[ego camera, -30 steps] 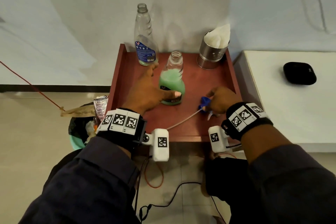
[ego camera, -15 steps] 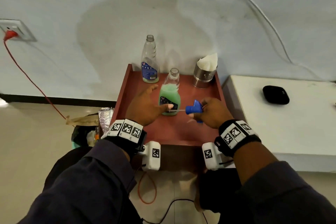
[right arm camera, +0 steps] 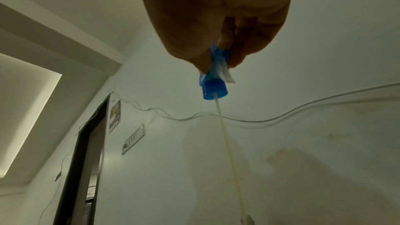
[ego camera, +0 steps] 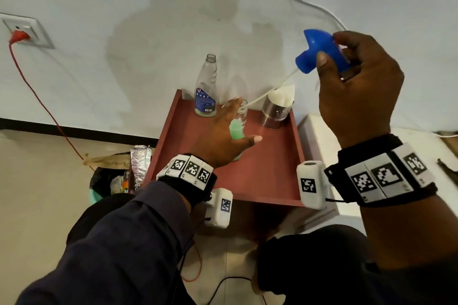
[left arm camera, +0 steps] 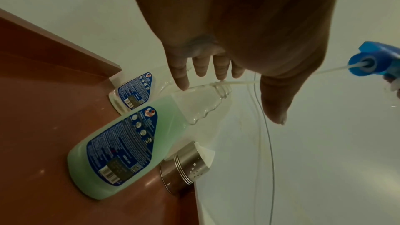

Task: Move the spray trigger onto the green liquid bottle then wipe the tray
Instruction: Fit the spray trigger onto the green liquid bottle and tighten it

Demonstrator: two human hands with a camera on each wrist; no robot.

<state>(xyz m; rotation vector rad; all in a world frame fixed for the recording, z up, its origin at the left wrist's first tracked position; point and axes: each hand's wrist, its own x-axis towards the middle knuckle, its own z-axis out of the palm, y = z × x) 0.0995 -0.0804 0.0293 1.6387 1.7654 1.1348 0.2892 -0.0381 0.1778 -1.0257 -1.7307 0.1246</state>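
Observation:
My right hand (ego camera: 330,48) grips the blue spray trigger (ego camera: 319,54) high above the red tray (ego camera: 272,176). The trigger's white dip tube (ego camera: 262,95) slants down-left, and its tip lies at the open mouth of the green liquid bottle (ego camera: 236,129). That bottle (left arm camera: 129,143) stands upright mid-tray. My left hand (ego camera: 228,131) hovers over its neck with straight, spread fingers (left arm camera: 181,74) and holds nothing. In the right wrist view the trigger (right arm camera: 214,85) hangs from my fingers, tube (right arm camera: 227,134) pointing down.
An empty clear bottle (ego camera: 205,91) stands at the tray's back left. A steel cup with white tissue (ego camera: 276,111) stands at the back right. A white counter (ego camera: 319,136) adjoins the tray's right side. A bin (ego camera: 109,181) sits on the floor to the left.
My right hand has lifted the trigger from tray level to well above it, bringing the tube tip to the bottle's mouth. My left hand let go of the bottle's body and opened over its neck.

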